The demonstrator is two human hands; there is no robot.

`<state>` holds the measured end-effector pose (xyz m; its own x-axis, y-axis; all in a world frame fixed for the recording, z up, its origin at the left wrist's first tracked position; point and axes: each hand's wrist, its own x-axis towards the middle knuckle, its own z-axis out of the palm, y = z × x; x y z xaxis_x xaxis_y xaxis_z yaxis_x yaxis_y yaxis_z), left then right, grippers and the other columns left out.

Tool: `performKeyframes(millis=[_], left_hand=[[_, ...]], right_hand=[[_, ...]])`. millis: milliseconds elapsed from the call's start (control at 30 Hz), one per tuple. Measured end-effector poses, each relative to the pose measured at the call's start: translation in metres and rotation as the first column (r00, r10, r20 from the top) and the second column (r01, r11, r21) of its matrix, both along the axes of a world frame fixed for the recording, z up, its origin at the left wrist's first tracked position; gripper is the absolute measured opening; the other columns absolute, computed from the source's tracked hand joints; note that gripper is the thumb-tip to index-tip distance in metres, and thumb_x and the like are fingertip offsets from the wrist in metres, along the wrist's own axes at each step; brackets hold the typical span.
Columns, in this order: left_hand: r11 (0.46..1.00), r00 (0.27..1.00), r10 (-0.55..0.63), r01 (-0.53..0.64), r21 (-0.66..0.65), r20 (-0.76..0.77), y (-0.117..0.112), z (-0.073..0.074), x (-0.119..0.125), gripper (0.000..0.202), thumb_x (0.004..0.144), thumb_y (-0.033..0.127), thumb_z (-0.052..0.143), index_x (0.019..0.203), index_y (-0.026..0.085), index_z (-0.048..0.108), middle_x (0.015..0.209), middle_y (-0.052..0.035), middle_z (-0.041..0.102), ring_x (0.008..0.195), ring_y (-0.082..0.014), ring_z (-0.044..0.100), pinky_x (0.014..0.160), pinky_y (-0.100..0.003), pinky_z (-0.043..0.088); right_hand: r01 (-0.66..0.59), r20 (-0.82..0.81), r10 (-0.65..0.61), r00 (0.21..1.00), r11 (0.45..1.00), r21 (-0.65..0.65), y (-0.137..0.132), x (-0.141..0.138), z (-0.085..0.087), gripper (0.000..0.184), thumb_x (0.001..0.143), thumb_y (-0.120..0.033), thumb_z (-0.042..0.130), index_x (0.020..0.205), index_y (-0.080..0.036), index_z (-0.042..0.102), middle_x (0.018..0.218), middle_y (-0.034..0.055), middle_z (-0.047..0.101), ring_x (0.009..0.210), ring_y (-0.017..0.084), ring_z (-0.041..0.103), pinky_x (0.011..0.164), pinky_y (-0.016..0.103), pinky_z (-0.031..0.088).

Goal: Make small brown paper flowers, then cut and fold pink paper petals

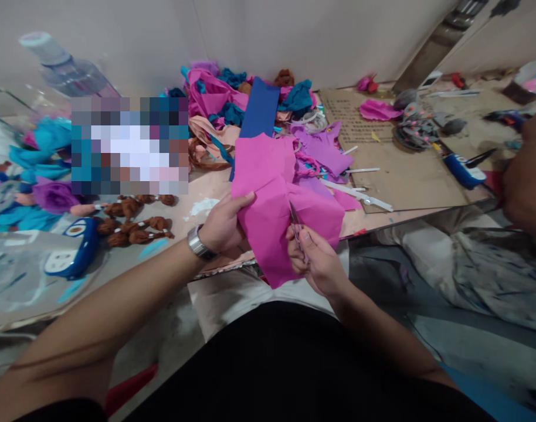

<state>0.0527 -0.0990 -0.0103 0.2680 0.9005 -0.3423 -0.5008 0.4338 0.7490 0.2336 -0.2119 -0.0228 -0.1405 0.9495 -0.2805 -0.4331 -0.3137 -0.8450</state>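
Observation:
A bright pink sheet, thin paper or cloth, hangs over the table's front edge in front of me. My left hand, with a metal watch at the wrist, grips its left side, thumb on top and fingers underneath. In my right hand is a small pair of scissors, its blades pointing up and away from me at the middle of the sheet. A crease or cut line runs near the blade tips; I cannot tell which. Under the sheet's far edge lies a dark blue strip.
Behind lie heaped coloured scraps and a purple piece. Cardboard at right bears a dark pincushion-like bundle and a blue-white object. Brown knotted pieces and a blue case sit left. Another person's arm is at right.

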Motion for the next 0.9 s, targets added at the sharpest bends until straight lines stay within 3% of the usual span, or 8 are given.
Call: performKeyframes(millis=[433, 633, 900], left_hand=[[0.999, 0.999, -0.020, 0.021, 0.043, -0.029, -0.0021, -0.0032, -0.0018, 0.023, 0.080, 0.028, 0.094, 0.096, 0.019, 0.081, 0.090, -0.0032, 0.085, 0.090, -0.0260, 0.083, 0.089, -0.037, 0.066], [0.996, 0.999, -0.038, 0.038, 0.086, 0.003, -0.0026, -0.0053, -0.0013, 0.029, 0.076, 0.030, 0.099, 0.095, 0.019, 0.081, 0.084, -0.0020, 0.084, 0.087, -0.0243, 0.083, 0.085, -0.034, 0.068], [0.994, 0.998, -0.034, 0.040, 0.103, -0.060, -0.0021, -0.0107, -0.0038, 0.039, 0.078, 0.035, 0.099, 0.108, 0.017, 0.083, 0.095, -0.0045, 0.086, 0.090, -0.0263, 0.084, 0.086, -0.037, 0.068]], right_hand=[[0.002, -0.006, -0.002, 1.000, 1.000, 0.018, 0.0008, -0.0008, -0.0006, 0.055, 0.099, -0.075, 0.080, 0.108, -0.024, 0.061, 0.070, -0.0105, 0.037, 0.054, 0.007, 0.018, 0.051, 0.025, 0.015], [0.009, -0.026, -0.008, 1.000, 1.000, 0.028, 0.0026, -0.0003, 0.0015, 0.057, 0.098, -0.075, 0.082, 0.109, -0.024, 0.061, 0.070, -0.0115, 0.038, 0.051, 0.005, 0.019, 0.050, 0.024, 0.015], [-0.011, -0.052, 0.012, 0.999, 1.000, 0.021, 0.0043, -0.0005, 0.0015, 0.057, 0.098, -0.076, 0.082, 0.106, -0.024, 0.058, 0.069, -0.0119, 0.038, 0.051, 0.006, 0.020, 0.049, 0.023, 0.017]])
